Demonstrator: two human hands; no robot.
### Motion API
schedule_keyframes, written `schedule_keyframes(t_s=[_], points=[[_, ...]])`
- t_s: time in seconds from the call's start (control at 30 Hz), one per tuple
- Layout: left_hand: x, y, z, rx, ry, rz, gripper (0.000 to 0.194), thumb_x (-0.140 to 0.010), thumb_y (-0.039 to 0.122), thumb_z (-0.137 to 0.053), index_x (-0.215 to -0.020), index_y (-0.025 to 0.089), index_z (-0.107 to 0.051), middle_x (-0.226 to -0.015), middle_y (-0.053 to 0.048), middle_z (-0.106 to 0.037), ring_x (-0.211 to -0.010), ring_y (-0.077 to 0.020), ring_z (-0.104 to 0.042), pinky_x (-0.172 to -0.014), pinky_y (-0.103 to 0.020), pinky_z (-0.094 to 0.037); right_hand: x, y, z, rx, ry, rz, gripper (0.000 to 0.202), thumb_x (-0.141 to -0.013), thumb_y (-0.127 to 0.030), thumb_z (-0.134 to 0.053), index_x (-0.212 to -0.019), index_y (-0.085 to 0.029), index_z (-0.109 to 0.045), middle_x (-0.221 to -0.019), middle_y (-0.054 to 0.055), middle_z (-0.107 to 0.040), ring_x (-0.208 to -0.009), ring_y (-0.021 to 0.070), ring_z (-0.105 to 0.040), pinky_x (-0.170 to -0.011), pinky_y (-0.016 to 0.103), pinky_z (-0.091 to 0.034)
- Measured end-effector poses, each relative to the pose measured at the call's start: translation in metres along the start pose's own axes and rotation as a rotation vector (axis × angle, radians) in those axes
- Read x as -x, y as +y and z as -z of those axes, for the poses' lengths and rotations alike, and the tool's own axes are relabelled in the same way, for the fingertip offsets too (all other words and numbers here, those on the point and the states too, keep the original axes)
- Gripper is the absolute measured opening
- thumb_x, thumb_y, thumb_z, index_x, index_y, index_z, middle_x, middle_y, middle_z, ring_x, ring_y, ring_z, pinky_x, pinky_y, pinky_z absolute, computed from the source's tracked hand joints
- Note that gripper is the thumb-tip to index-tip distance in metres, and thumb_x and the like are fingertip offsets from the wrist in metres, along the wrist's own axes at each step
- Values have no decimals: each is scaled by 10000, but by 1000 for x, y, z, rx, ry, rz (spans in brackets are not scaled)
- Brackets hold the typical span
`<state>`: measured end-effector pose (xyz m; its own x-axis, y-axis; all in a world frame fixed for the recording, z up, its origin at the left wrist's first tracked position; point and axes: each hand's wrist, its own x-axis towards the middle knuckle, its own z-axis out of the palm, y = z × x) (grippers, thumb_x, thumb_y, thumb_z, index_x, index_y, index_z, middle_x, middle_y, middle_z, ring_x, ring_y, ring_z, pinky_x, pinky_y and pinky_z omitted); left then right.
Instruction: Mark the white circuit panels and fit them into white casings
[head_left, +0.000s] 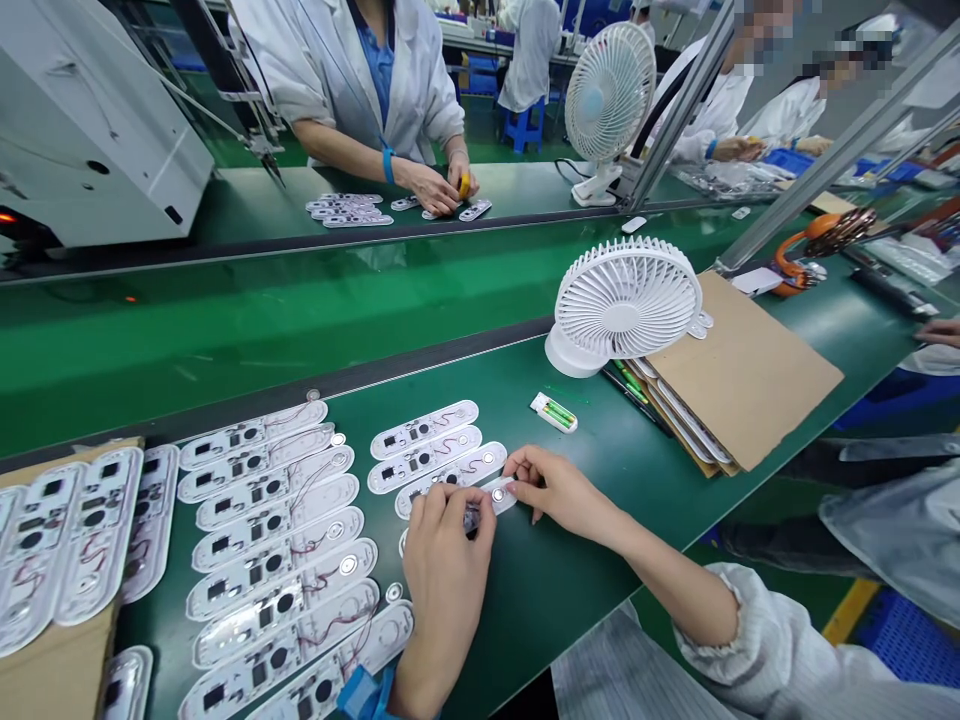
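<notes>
A smooth dark-green workbench (600,530) slants across the foreground. Beyond it runs a glossy green strip (337,310), then a second bench (525,185), where a co-worker (360,80) in a white coat and blue wristband handles similar pale pieces beside a white machine (90,120). More people in white coats sit farther back, near a blue stool (525,125), and metal posts cross the right side. One white fan (626,300) stands on the near bench, another (611,100) on the far one. Cardboard sheets (750,370) are stacked to the right of the near fan, and a small white case with green stripes (555,412) lies left of them.

The casing (498,496) between the person's hands sits over the near bench, just beside three like it (424,430). Its exposed end is white and rounded, with a round metallic disc (497,494); the left hand hides most of the rest. The left hand (450,570) bends over it, thumb and fingers close together near a small dark part (472,520); whether they grip that part cannot be told. The right hand (559,490) touches the rounded end, thumb and forefinger narrowly spaced, though a firm pinch cannot be confirmed. A column of open casings (277,565) to the left shows dark square and round components and thin reddish wires.
</notes>
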<state>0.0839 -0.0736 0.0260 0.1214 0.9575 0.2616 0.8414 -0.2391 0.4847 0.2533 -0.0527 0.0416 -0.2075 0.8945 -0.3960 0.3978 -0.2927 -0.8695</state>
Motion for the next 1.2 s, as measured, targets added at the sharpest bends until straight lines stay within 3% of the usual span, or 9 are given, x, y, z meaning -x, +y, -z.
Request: schedule_keyframes(t_s=[0.23, 0.4, 0.5, 0.7, 0.97, 1.2], points=[[-1, 0, -1, -25, 25, -32, 182, -907, 237, -530, -786, 209, -664, -770, -31, -606, -743, -208, -522, -604, -298, -390, -1, 0, 2, -14, 1, -13, 150, -875, -341, -558, -936, -205, -553, -758, -39, -461, -580, 102, -496, -486, 225, -522], [0, -3, 0, -7, 24, -54, 168, -910, 241, -535, -817, 211, -672, -775, -28, -603, -751, -206, -529, -620, -296, -394, 1, -13, -6, 114, 44, -24, 52, -853, -239, -596, -847, -204, -559, -741, -29, -497, -649, 119, -499, -505, 205, -431], [1, -5, 0, 29, 21, -56, 166, -912, 244, -532, -842, 210, -679, -786, -27, -604, -762, -201, -541, -645, -295, -409, -1, -19, -8, 216, 69, -30, 95, -825, -165, -614, -765, -199, -548, -713, -41, -501, -625, 108, -476, -551, 224, -370], [0, -7, 0, 12, 40, -118, 162, -916, 228, -540, -882, 197, -695, -781, -38, -587, -739, -201, -527, -655, -303, -415, -12, -26, -1, 288, -39, -51, 114, -797, -144, -625, -733, -203, -552, -645, -59, -480, -602, 107, -520, -540, 210, -368], [16, -19, 12, -277, 5, -402, 306, -943, 161, -460, -1146, 209, -684, -984, -124, -588, -805, -234, -529, -660, -330, -454, -25, -30, 3, 314, -165, -113, 133, -745, -120, -629, -700, -201, -533, -678, -55, -593, -504, 82, -570, -475, 184, -414], [21, -25, 8, -390, -60, -446, 410, -875, 49, -477, -1208, 220, -645, -1048, -120, -602, -803, -224, -518, -644, -322, -486, -30, -32, 0, 333, -183, -184, 117, -756, -147, -643, -692, -197, -559, -694, -46, -629, -481, 83, -595, -455, 181, -456]])
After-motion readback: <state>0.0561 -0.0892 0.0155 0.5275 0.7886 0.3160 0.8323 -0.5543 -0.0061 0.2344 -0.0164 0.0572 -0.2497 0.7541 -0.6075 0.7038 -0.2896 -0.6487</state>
